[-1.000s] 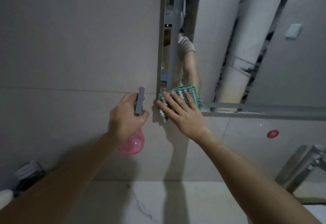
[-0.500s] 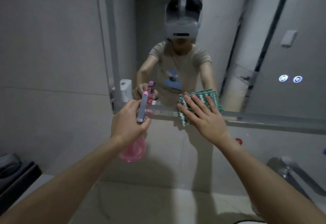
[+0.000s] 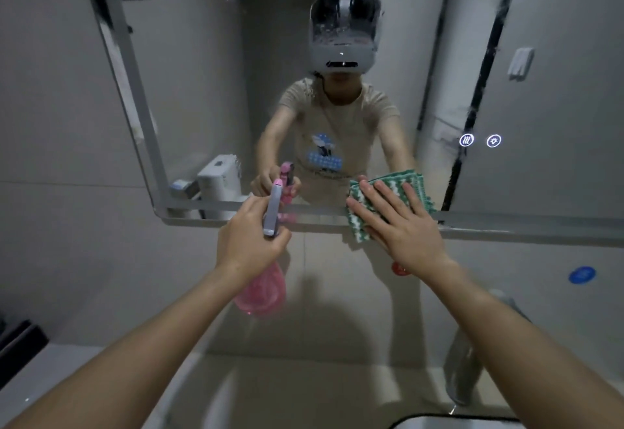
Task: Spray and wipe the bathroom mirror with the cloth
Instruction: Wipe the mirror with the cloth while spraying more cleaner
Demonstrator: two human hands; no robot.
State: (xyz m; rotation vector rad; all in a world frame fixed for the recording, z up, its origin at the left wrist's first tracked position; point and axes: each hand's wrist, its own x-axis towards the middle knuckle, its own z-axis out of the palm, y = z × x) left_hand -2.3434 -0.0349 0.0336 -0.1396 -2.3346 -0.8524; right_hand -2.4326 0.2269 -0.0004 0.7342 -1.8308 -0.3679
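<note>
Mirror [image 3: 209, 74] icons glow; right hand [image 3: 401, 226] presses cloth [image 3: 391, 189].

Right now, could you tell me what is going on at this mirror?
A person is cleaning the bathroom mirror. The left hand grips a pink spray bottle, its nozzle pointed at the glass. The right hand presses a green and white cloth flat, fingers spread, against the mirror's lower edge. Droplets and streaks show higher up on the glass, so spraying has begun but that part is not yet wiped.
</note>
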